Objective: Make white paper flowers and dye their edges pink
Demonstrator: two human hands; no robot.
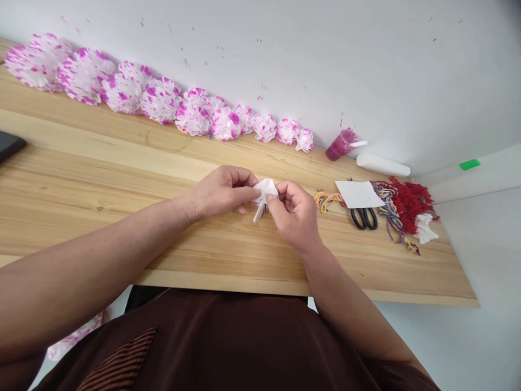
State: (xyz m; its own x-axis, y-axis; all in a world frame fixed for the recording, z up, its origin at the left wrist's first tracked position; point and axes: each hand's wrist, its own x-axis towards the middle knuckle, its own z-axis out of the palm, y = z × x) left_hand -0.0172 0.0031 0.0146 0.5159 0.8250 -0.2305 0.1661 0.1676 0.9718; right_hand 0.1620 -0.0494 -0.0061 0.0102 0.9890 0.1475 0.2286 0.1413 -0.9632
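Note:
Between my hands, over the middle of the wooden table point(244, 255), is a small piece of white tissue paper point(267, 188), fanned out at the top with a narrow folded strip hanging below. My left hand point(223, 190) pinches its left side between thumb and fingers. On the other side, my right hand point(295, 212) grips it with the thumb on the front and the fingers curled behind. A small bluish bit shows at the paper's lower part, too small to make out.
Several white and magenta paper pompoms point(160, 100) line the wall. Farther right stand a cup of magenta liquid point(341, 144) and a white roll point(382, 164). Black-handled scissors point(364, 218) lie under a white sheet point(359, 194), beside coloured cords point(325, 201) and a red heap point(411, 203).

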